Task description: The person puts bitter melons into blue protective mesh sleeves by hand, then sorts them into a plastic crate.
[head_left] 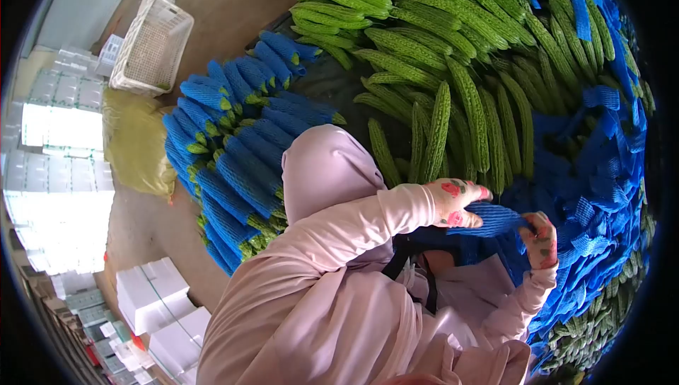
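Observation:
A blue mesh sleeve (491, 219) is stretched between my two hands, beside a heap of loose blue sleeves (590, 208). My left hand (456, 203), in a flower-patterned glove, has its thumb and fingers around the sleeve's left end. At the other end, the fingers of my right hand (540, 238) pinch the mesh, in a matching glove. Just beyond my left hand lie green bitter melons (438, 130), bare and piled side by side. To the left of my pink sleeve are rows of bitter melons in blue mesh (244, 165), their green tips showing.
White plastic crates (152, 45) stand on the floor at the upper left, near a yellowish sack (138, 141). White boxes (152, 293) are stacked at the lower left, with more boxes (60, 165) along the left side. Further greenish produce (594, 332) lies at the lower right.

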`<action>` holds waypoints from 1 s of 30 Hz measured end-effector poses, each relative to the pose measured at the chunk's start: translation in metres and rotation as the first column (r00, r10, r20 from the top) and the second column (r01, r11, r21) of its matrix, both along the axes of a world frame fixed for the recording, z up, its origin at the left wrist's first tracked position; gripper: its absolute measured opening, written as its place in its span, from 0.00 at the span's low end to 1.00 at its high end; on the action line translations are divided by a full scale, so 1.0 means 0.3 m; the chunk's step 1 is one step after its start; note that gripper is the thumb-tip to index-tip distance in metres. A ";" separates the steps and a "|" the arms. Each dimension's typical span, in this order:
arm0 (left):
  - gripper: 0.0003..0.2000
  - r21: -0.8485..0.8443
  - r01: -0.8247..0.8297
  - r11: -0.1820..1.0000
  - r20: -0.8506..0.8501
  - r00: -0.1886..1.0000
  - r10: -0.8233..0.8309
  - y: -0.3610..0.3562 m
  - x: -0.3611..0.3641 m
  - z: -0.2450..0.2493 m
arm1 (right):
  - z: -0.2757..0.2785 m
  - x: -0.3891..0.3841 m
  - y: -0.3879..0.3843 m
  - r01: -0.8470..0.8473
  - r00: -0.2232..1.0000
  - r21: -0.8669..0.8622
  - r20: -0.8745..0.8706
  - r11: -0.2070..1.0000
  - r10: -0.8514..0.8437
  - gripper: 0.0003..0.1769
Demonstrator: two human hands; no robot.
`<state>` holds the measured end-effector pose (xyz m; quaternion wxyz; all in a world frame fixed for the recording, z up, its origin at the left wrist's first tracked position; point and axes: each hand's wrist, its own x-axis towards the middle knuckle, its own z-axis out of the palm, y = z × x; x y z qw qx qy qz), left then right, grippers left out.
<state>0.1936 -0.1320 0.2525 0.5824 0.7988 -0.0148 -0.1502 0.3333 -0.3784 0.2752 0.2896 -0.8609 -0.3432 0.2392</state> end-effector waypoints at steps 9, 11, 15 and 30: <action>0.07 -0.497 -0.382 0.779 -0.149 0.922 0.358 0.049 -0.042 -0.060 | -0.120 0.016 0.059 0.072 0.963 0.091 0.252 0.993 -0.093 0.21; 0.07 -0.552 -0.406 0.728 -0.125 0.904 0.409 0.036 -0.043 -0.081 | -0.150 -0.025 0.128 0.026 0.879 0.133 0.468 0.991 -0.086 0.24; 0.06 -0.679 -0.348 0.647 -0.121 0.922 0.368 -0.003 -0.052 -0.098 | -0.182 -0.145 0.242 0.041 0.953 0.352 0.268 0.935 -0.142 0.22; 0.12 -0.851 -0.404 0.335 0.054 0.568 0.821 0.133 -0.195 0.095 | -0.722 -0.328 0.101 -0.018 1.000 -0.597 0.006 0.802 0.027 0.37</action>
